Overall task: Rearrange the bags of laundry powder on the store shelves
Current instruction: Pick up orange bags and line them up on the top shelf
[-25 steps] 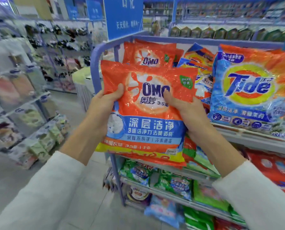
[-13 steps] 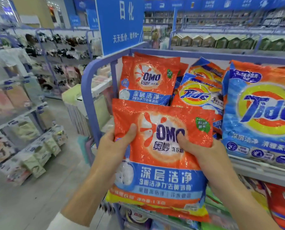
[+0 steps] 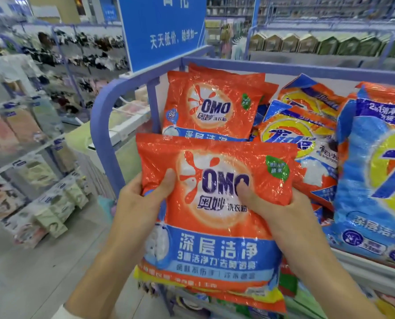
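Both hands grip the OMO bag point(image 3: 212, 217) by its upper sides.
Left hand point(image 3: 143, 199) and right hand point(image 3: 277, 210) pinch soft, slick, likely heavy plastic.

Reading "OMO", "奥妙 洗衣粉" and "深层洁净" on the held bag point(image 3: 215, 245). Repeating "OMO" and "奥妙 洗衣粉" on the shelf bag point(image 3: 210, 107) behind, with what may be "99" near its left edge. Spelling "Tide" on the middle bag point(image 3: 291, 137). Showing "深层洁净" and part of a large letter on the big bag point(image 3: 374, 180). Announcing "天天低价,始终如一" in white on the sign point(image 3: 162, 31).
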Motion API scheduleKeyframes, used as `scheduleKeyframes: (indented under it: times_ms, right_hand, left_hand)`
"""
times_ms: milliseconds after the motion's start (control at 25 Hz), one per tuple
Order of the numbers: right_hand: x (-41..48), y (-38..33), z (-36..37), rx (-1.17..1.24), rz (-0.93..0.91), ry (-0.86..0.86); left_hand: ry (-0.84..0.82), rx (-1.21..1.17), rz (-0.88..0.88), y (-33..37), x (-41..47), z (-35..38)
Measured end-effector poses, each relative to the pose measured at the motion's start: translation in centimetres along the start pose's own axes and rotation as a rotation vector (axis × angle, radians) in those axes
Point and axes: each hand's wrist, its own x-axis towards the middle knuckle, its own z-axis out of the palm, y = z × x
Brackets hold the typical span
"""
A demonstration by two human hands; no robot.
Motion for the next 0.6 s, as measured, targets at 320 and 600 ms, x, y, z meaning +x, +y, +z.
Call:
scheduleKeyframes:
  times_ms: [320, 600]
  right_hand:
    - [9.1, -5.2, 3.4, 0.173, -0.247, 0.12]
    - [11.8, -0.5, 7.5, 0.163, -0.152, 0.212]
  left_hand:
    - [-0.052, 0.088, 0.442, 6.2, 11.7, 1.8]
    - [0.1, 0.093, 0.307, 2.1, 16.5, 1.2]
